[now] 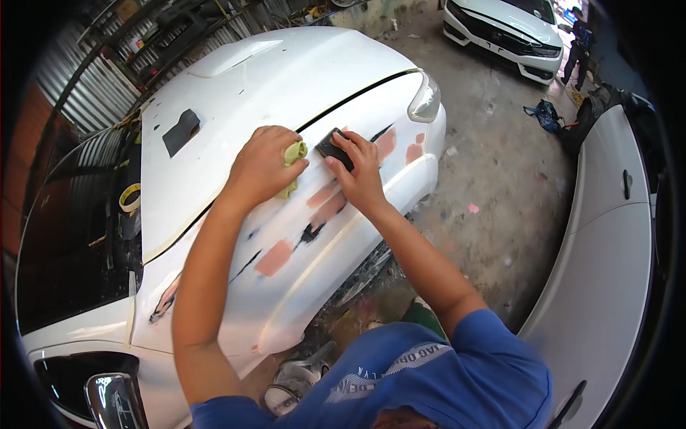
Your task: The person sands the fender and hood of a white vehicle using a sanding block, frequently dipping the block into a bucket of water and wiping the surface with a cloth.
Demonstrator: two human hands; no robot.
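My left hand [261, 166] is closed around a crumpled yellow-green cloth [294, 152] and rests over the upper part of a white car's front fender [286, 214]. To its right, my right hand [361, 174] grips a dark sanding block [334, 148], which lies against the fender just below the hood gap. Pinkish filler patches [274, 258] and dark scraped spots [311, 232] mark the fender beneath and around both hands. The face of the block against the panel is hidden.
On the white hood [300, 68] lies a dark sheet, apparently sandpaper [181, 133]. A yellow tape roll [130, 197] sits by the windshield. A loose-looking white car panel [607, 222] stands at right. Farther back are another white car [504, 32], a person [580, 46] and bags [544, 116].
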